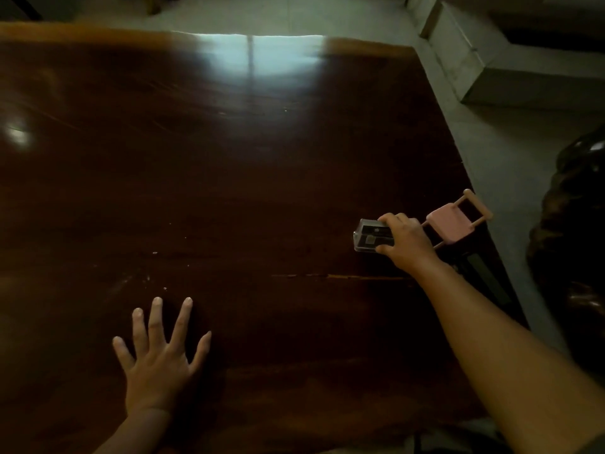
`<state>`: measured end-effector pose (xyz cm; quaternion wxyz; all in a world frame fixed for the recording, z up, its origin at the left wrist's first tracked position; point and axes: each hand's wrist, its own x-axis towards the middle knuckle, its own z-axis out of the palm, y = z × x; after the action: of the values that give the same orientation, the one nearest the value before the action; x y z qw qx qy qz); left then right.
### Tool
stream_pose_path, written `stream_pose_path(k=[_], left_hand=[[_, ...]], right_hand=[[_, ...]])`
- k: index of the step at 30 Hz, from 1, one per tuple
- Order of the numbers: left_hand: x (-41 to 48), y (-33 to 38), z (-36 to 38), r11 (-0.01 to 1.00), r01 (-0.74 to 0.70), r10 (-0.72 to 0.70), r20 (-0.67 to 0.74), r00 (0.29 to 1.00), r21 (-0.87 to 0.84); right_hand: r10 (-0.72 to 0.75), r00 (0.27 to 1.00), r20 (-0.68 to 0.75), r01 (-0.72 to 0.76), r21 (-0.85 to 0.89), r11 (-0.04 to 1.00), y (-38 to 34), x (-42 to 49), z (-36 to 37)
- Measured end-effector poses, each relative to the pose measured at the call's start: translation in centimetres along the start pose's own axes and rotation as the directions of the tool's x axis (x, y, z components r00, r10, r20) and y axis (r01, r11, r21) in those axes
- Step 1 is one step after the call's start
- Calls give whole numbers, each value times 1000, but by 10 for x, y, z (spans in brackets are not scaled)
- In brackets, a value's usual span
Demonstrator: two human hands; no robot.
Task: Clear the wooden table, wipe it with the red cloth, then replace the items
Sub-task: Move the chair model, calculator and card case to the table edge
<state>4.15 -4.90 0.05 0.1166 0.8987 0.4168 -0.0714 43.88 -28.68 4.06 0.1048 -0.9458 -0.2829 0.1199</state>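
The dark, glossy wooden table (229, 191) fills most of the view. My left hand (157, 352) lies flat on it near the front, fingers spread, holding nothing. My right hand (404, 244) reaches to the table's right side and grips a small clear plastic box (370, 237) with dark contents, which rests on the table. Just beyond that hand, by the right edge, lies a small pink toy chair (451, 222) on its side. No red cloth is in view.
A pale concrete step or ledge (491, 70) runs past the far right corner, on a grey floor (484, 142). A dark carved wooden object (569, 231) stands at the right edge of the view. A few pale specks (155, 253) dot the tabletop.
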Motion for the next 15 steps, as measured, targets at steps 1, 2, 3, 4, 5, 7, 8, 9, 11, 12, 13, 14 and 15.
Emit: stream_pose_path(k=[1, 2, 3, 4, 5, 7, 8, 9, 11, 12, 13, 14, 15], left_hand=[[0, 0, 1, 1000, -1, 1, 1, 1000, 1], [0, 0, 1, 1000, 0, 0, 0, 1000, 1], [0, 0, 1, 1000, -2, 2, -3, 1000, 3], [-1, 0, 1, 1000, -6, 6, -7, 1000, 3], [-1, 0, 2, 1000, -8, 8, -12, 1000, 1], [-1, -1, 3, 1000, -6, 6, -15, 1000, 3], [0, -2, 4, 1000, -6, 6, -14, 1000, 5], [0, -2, 4, 1000, -6, 6, -17, 1000, 4], [1, -1, 3, 1000, -9, 9, -19, 1000, 9], [1, -1, 3, 1000, -10, 10, -17, 1000, 13], [0, -1, 2, 1000, -10, 11, -15, 1000, 16], [0, -1, 2, 1000, -10, 10, -17, 1000, 16], [0, -1, 1, 1000, -9, 9, -24, 1000, 14]], right_hand=[[-3, 1000, -12, 3, 7, 1000, 0, 1, 2], [-10, 1000, -24, 11, 18, 1000, 1, 2, 2], [-16, 999, -27, 17, 36, 999, 2, 3, 2], [-17, 1000, -22, 18, 60, 998, 2, 3, 1], [-15, 1000, -13, 16, 86, 996, 3, 2, -1], [-3, 1000, -6, 3, 134, 991, 2, -2, -4], [3, 1000, -18, 0, 158, 987, 2, -6, -5], [8, 999, -42, 0, 180, 984, 1, -11, -7], [29, 996, -84, -9, 235, 972, 1, -24, -12], [41, 995, -92, -15, 264, 965, 2, -32, -14], [46, 995, -92, -18, 284, 959, 3, -41, -16], [50, 995, -89, -21, 300, 954, 4, -52, -17], [53, 995, -88, -23, 317, 948, 6, -62, -18]])
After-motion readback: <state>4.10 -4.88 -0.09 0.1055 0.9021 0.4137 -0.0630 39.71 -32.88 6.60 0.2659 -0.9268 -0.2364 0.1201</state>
